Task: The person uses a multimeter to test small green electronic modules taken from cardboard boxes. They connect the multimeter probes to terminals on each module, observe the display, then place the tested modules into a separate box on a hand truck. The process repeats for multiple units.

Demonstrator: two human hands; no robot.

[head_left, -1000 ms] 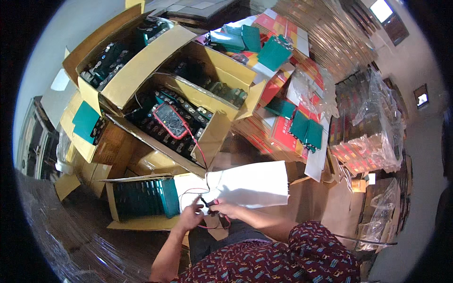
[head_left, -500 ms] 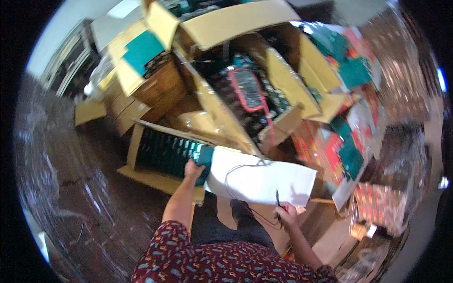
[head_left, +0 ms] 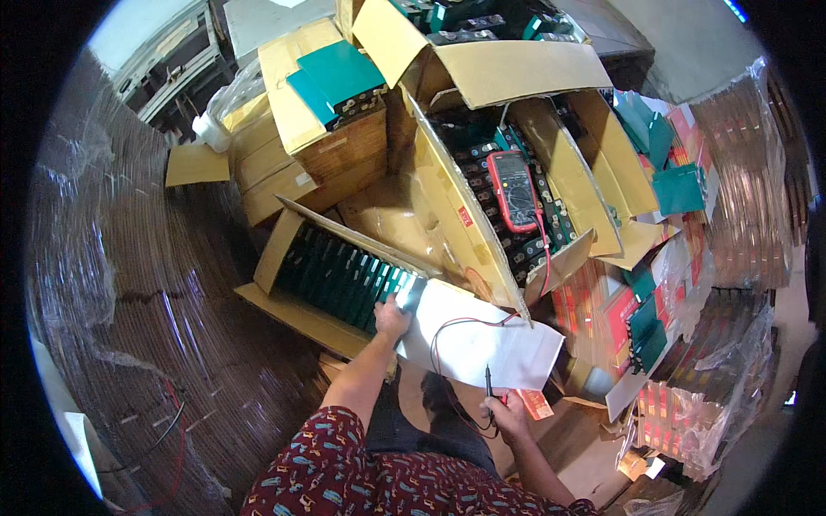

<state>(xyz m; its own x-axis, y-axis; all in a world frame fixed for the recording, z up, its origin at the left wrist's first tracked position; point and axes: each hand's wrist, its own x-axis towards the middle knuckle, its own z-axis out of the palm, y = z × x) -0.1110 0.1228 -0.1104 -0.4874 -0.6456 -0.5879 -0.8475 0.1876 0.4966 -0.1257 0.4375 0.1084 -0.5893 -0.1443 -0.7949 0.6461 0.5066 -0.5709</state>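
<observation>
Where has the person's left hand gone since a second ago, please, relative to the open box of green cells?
Yes, it moved: the left hand left the right hand and reached out to the open box of green cells.

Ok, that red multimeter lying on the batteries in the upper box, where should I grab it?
Grip the multimeter by its long red sides, from above. It lies flat, face up, and its lead leaves the lower end, so take the middle of the body.
</observation>
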